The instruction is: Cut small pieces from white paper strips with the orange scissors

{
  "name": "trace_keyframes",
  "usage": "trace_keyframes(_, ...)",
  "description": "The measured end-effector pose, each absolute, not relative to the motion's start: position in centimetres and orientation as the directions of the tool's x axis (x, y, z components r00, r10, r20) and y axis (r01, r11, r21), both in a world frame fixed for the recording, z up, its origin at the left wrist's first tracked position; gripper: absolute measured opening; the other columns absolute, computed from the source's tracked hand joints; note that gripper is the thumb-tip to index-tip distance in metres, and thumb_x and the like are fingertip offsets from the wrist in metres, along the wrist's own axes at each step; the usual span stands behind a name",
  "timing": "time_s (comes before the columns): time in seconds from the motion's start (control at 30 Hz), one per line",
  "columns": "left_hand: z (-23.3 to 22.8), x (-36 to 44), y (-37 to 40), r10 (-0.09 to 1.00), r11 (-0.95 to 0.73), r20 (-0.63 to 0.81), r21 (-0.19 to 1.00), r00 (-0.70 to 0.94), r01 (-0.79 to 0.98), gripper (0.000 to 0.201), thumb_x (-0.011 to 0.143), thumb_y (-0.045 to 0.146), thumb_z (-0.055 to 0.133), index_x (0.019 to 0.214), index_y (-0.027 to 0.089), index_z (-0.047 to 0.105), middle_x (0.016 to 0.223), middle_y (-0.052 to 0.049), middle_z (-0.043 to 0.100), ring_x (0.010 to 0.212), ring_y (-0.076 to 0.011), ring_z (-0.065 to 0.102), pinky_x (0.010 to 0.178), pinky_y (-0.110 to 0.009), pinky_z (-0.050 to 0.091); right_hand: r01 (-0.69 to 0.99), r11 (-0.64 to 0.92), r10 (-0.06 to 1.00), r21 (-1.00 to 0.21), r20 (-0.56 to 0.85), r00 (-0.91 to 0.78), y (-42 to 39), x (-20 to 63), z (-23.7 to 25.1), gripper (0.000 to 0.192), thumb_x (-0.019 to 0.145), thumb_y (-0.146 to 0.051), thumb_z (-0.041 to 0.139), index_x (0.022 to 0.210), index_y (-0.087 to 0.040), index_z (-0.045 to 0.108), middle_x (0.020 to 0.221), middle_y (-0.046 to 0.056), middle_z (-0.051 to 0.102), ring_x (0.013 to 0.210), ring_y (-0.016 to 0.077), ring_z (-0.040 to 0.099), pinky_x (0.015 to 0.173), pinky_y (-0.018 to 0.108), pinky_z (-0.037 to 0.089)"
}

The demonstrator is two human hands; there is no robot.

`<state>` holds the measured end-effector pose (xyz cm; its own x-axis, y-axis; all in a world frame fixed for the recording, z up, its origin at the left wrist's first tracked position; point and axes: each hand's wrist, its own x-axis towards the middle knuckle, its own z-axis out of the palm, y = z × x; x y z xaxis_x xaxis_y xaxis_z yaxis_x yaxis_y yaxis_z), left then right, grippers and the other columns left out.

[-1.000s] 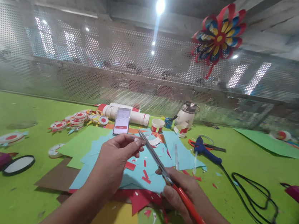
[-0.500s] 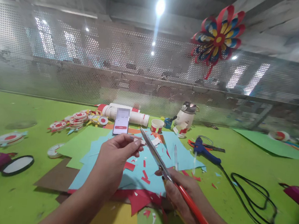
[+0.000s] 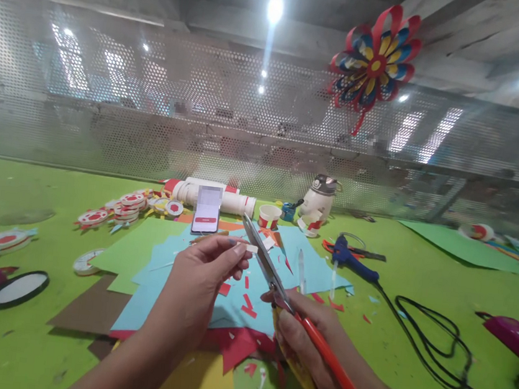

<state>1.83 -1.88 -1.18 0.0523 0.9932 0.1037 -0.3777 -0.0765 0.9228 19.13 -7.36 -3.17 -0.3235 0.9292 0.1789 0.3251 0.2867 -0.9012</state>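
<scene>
Hard to make out: a thin pale strip [image 3: 248,247], probably paper, pinched between thumb and fingertips of the left hand [image 3: 200,284], its near end covered by the fingers. Right hand [image 3: 306,337] closed around the red handles of the scissors [image 3: 273,277], blades narrowly parted, set against the strip's free end just above the blue paper [image 3: 235,279]. Handle loops cut off at the bottom edge, partly buried in the palm. Both forearms cropped by the lower edge.

Phone [image 3: 206,210] propped upright behind the left hand, screen blurred, only a red bar legible. Beneath the hands, layered sheets: blue on top strewn with red scraps, light green sheet [image 3: 133,252] to the left, brown sheet [image 3: 82,308] nearer, red and yellow sheets partly hidden under the wrists.

Green table [image 3: 417,287] running the full width, littered with small clippings. Blue glue gun [image 3: 350,258] right of the paper, its black cord [image 3: 435,339] looping toward the right edge. White rolls [image 3: 221,199], paper cup [image 3: 269,215] and white bottle [image 3: 317,201] along the far side. Stack of red-and-white discs [image 3: 127,205] at left. Magenta object with black-rimmed lens [image 3: 19,287] cropped at the left edge; another magenta object [image 3: 512,336] cropped at right.

Behind, a perforated metal screen [image 3: 110,109], view beyond hazy. Paper flower [image 3: 375,61] in red, blue and yellow hanging upper right. Ceiling lamp [image 3: 275,8] glaring overhead.
</scene>
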Motion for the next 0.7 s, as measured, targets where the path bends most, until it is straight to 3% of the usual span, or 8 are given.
trace_keyframes(0.17,-1.2,2.2,-2.1,0.986,-0.075,0.123,0.93,0.113,-0.36,0.016,0.066,0.026,0.075,0.073,0.014,0.068,0.072,-0.006,0.068,0.065,-0.0135,0.059,0.061,-0.025,0.046,0.182,0.175,0.952,-0.968,0.119,-0.283,-7.7,18.9,-3.9,0.053,0.087,-0.061,0.041,0.11,-0.014,0.053,0.067,0.0,0.047,0.054,0.012,0.043,0.049,0.025,0.037)
trace_keyframes(0.3,-1.1,2.6,-2.2,0.982,-0.055,0.108,0.948,0.154,-0.315,0.013,0.066,0.023,0.075,0.069,0.013,0.067,0.067,-0.005,0.067,0.057,-0.0108,0.056,0.056,-0.023,0.045,0.136,0.159,0.961,-0.978,0.122,-0.248,-7.7,18.7,-4.3,0.05,0.089,-0.06,0.039,0.107,-0.015,0.05,0.066,0.0,0.048,0.054,0.0119,0.045,0.05,0.025,0.038)
trace_keyframes(0.5,-1.3,3.0,-2.5,0.961,-0.014,0.088,0.963,0.262,-0.27,0.013,0.067,0.025,0.072,0.066,0.014,0.066,0.062,-0.005,0.066,0.055,-0.0126,0.057,0.05,-0.022,0.043,0.163,0.176,0.942,-0.971,0.117,-0.316,-7.8,18.8,-3.3,0.04,0.092,-0.055,0.037,0.088,-0.018,0.051,0.068,-0.001,0.05,0.054,0.0102,0.044,0.048,0.022,0.041)
trace_keyframes(0.7,-0.9,3.3,-3.0,0.963,-0.045,0.093,0.981,0.254,-0.19,0.006,0.068,0.02,0.07,0.071,0.015,0.07,0.057,-0.003,0.064,0.051,-0.0116,0.054,0.05,-0.022,0.044,0.246,0.271,0.936,-0.93,0.196,-0.291,-7.6,18.9,-2.9,0.039,0.093,-0.052,0.036,0.094,-0.018,0.054,0.069,0.0,0.052,0.056,0.0116,0.046,0.05,0.023,0.041)
